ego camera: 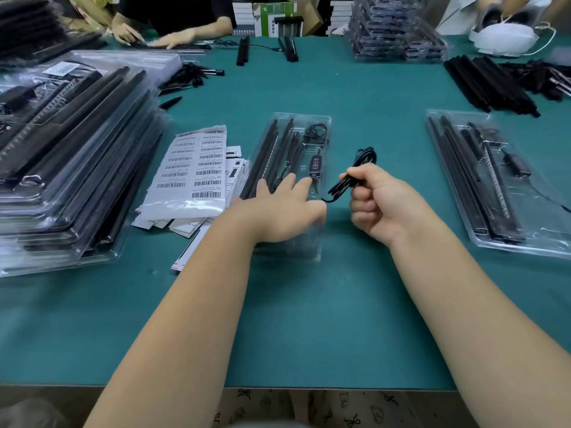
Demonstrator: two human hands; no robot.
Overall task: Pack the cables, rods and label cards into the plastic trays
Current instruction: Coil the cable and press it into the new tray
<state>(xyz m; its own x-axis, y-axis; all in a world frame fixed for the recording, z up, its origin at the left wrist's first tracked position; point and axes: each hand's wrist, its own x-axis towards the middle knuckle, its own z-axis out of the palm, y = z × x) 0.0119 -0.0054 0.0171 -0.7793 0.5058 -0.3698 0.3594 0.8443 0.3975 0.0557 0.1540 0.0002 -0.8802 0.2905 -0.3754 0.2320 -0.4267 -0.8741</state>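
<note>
A clear plastic tray (321, 122) lies in the middle of the green table, holding black rods (272, 149) and a black cable controller (314, 166). My left hand (284, 208) rests flat on the tray's near half, fingers straight, one fingertip touching the controller. Just right of the tray my right hand (375, 202) grips a bundled black cable (358, 169), whose loose end runs down toward the tray. A pile of barcode label cards (194, 168) lies left of the tray.
Stacked filled trays (71, 149) stand at the left. Another filled tray (494, 183) lies at the right, with loose black rods (488, 84) behind it. More tray stacks (395, 29) stand at the back. Another person's hands (173, 38) work across the table.
</note>
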